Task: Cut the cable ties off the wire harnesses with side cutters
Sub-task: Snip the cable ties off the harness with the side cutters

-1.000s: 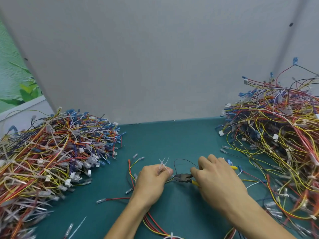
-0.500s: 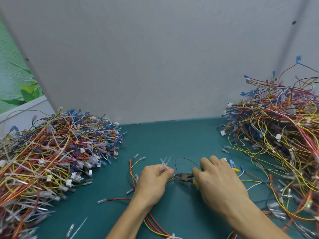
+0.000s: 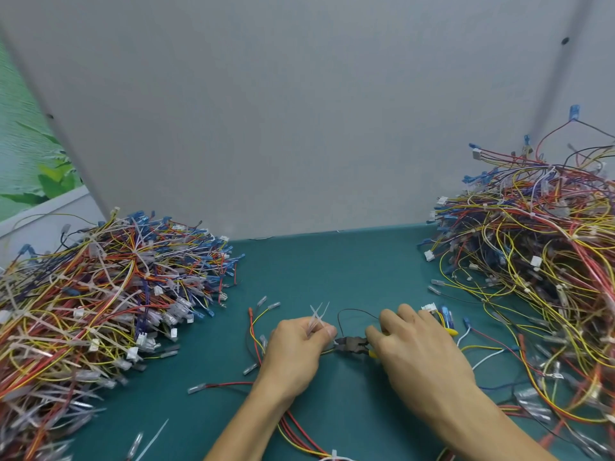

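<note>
While the left hand (image 3: 293, 347) lies knuckles up on the green table (image 3: 332, 267), its fingers are curled and its thumb pinches a small bunch of pale ties (image 3: 317, 316), whose tails stick up and fan out above the fist. The same hand covers part of a harness (image 3: 254, 327) of red, yellow and dark wires, which loops out to its left and runs back under the wrist toward the near edge. The right hand (image 3: 419, 354) is just beside it, fingers wrapped round the yellow handles of the cutters (image 3: 351, 344); one handle tip (image 3: 451, 331) shows past the knuckles. The dark cutter head points left and meets the harness right at the left thumb; whether the blades are closed on a tie cannot be told. A thin dark wire (image 3: 356, 312) arches over the gap between the hands. A big heap (image 3: 100, 294) of harnesses with many pale ties lies at the left of the table, another heap (image 3: 532, 261) at the right, both well apart from the hands. One loose tie (image 3: 153, 439) lies near the front edge on the left. A grey wall (image 3: 299, 111) stands behind.
</note>
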